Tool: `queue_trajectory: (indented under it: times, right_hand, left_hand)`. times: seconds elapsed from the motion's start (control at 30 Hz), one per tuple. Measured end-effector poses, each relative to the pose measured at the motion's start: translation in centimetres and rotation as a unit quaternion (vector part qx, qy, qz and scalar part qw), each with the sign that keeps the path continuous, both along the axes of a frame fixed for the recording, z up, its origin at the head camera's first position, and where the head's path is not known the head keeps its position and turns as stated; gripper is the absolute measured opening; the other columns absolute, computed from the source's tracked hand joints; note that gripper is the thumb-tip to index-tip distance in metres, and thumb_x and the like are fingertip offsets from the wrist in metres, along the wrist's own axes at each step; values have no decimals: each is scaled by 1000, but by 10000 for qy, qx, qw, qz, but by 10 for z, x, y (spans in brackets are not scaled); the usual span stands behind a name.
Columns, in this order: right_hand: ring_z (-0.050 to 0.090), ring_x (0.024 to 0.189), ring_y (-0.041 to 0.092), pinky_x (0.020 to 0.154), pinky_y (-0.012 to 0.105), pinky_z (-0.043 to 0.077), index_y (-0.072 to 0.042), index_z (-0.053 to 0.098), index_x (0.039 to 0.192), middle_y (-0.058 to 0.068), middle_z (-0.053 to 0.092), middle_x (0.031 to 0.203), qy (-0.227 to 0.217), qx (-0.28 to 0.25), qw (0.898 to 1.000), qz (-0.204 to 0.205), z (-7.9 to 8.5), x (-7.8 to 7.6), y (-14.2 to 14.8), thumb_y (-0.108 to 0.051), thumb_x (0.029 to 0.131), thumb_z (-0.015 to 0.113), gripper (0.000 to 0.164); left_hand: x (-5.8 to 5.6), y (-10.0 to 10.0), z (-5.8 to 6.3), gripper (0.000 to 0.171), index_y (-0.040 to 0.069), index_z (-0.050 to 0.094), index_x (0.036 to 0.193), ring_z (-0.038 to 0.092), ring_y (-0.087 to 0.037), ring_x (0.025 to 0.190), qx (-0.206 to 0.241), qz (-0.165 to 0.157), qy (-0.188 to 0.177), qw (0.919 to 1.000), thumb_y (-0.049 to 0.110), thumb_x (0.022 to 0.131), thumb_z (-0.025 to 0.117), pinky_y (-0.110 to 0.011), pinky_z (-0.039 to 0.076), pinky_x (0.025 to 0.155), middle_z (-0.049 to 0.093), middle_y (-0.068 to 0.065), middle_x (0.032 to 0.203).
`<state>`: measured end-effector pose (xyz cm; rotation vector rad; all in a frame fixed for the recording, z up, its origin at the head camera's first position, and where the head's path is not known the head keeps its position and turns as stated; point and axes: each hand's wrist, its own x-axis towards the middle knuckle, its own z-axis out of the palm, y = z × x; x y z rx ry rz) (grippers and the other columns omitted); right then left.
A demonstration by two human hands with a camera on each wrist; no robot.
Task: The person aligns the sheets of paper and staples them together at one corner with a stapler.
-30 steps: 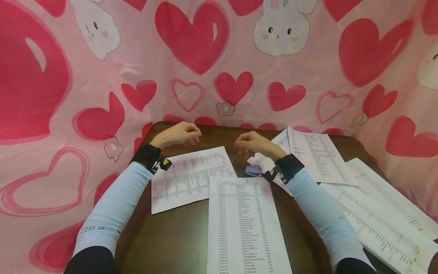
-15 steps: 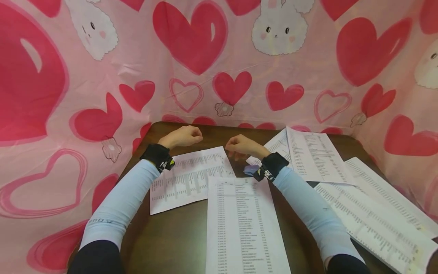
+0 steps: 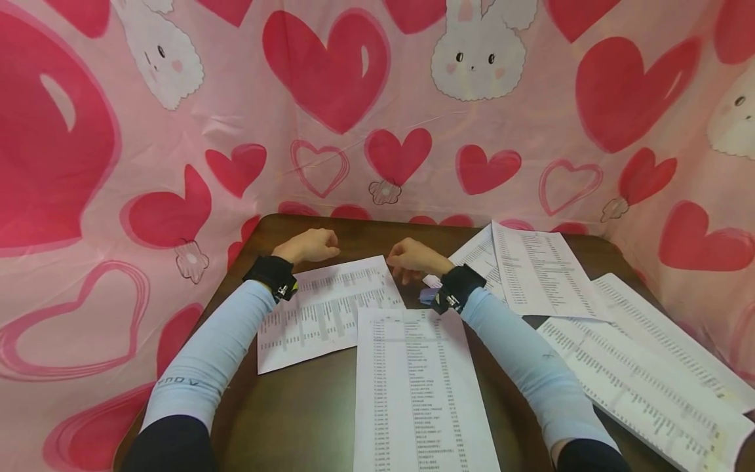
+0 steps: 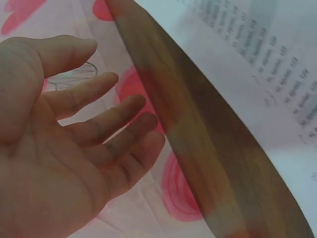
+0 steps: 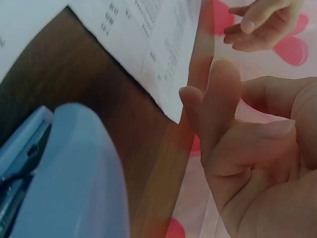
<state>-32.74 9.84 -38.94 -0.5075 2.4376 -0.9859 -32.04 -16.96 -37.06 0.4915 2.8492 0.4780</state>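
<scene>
Two hands hovered empty over the table's (image 3: 307, 406) far edge: the left hand (image 3: 308, 245) loosely curled, the right hand (image 3: 413, 257) relaxed beside a blue stapler (image 3: 428, 296). Printed sheets (image 3: 330, 308) lay loose and untouched, none yet gathered.

A: The head view is bright and evenly lit; the pink heart curtain (image 3: 377, 131) carries soft sheen patches, no hard glare.

B: Shadows?

A: Faint ones under the forearms, on the brown table (image 3: 307, 393). Straight lines bow toward the frame edges around the table.

B: And the wrist views?

A: Soft and smeared. The blue stapler (image 5: 64, 173) is out of focus, and print beside the table edge (image 4: 208, 148) blurs.
</scene>
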Motion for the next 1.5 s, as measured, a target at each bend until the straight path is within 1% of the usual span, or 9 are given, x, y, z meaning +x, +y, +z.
queue_trajectory:
  times: [0.1, 0.2, 0.33, 0.43, 0.73, 0.93, 1.17, 1.27, 1.5]
  right_hand:
    - [60, 56, 33, 38, 27, 38, -3, 59, 106, 11, 64, 78, -32, 45, 10000, -82, -2, -3, 0, -23, 85, 56, 29]
    - [59, 54, 32, 37, 26, 37, -4, 59, 105, 12, 64, 79, -209, 93, 9997, -102, -6, -5, -2, -23, 85, 57, 28]
    - [58, 50, 29, 36, 26, 35, -6, 60, 104, 12, 64, 78, -339, 179, 9993, -32, -10, -7, -5, -25, 84, 59, 28]
    - [58, 49, 28, 36, 26, 35, -7, 60, 102, 12, 64, 75, -258, 297, 9992, -39, -11, -7, -7, -26, 84, 59, 26]
    - [59, 49, 26, 38, 27, 38, -9, 60, 95, 11, 63, 72, -136, 808, 9960, -358, -14, -9, -8, -28, 82, 61, 23]
    - [56, 46, 24, 36, 27, 35, -9, 61, 93, 11, 63, 70, -151, 898, 9952, -354, -18, -9, -11, -30, 82, 62, 23]
    - [52, 42, 21, 36, 25, 34, -9, 62, 92, 10, 63, 68, -233, 872, 9954, -335, -22, -6, -13, -28, 82, 61, 21]
    - [51, 42, 21, 35, 25, 34, -9, 62, 92, 9, 63, 68, -215, 831, 9957, -346, -22, -4, -13, -28, 82, 61, 21]
    - [51, 42, 20, 36, 25, 34, -9, 63, 89, 9, 64, 67, -170, 765, 9965, -295, -25, -6, -11, -27, 82, 61, 19]
  left_hand:
    - [1, -2, -5, 39, 8, 50, 116, 49, -25, 99, -44, 153, -168, 9997, 31, 84, 56, -44, 38, 85, 53, -9, 112]
    - [2, -4, -10, 43, 7, 49, 118, 47, -26, 101, -154, 178, -306, 9993, 30, 83, 58, -45, 37, 87, 52, -10, 113]
    - [4, -5, -15, 46, 4, 49, 118, 47, -27, 101, -336, 81, -215, 9992, 27, 80, 61, -46, 37, 87, 52, -12, 112]
    - [5, -5, -17, 47, 6, 49, 118, 45, -29, 101, -440, 167, -188, 9987, 28, 79, 64, -48, 36, 86, 51, -13, 112]
    - [9, -3, -25, 60, 10, 46, 124, 36, -36, 106, -804, 463, -407, 9949, 34, 74, 68, -58, 31, 85, 43, -17, 117]
    - [12, -4, -31, 54, 12, 48, 121, 38, -33, 106, -990, 575, -436, 9925, 32, 75, 67, -57, 33, 82, 43, -16, 117]
    - [14, -4, -33, 49, 8, 49, 118, 48, -27, 95, -860, 557, -479, 9936, 27, 76, 67, -50, 38, 81, 53, -12, 110]
    - [14, -4, -32, 46, 9, 50, 115, 49, -26, 89, -796, 664, -563, 9930, 27, 76, 67, -49, 40, 77, 54, -10, 104]
    - [15, -5, -32, 34, 8, 57, 106, 51, -24, 81, -834, 581, -521, 9935, 25, 78, 65, -43, 42, 74, 58, -8, 95]
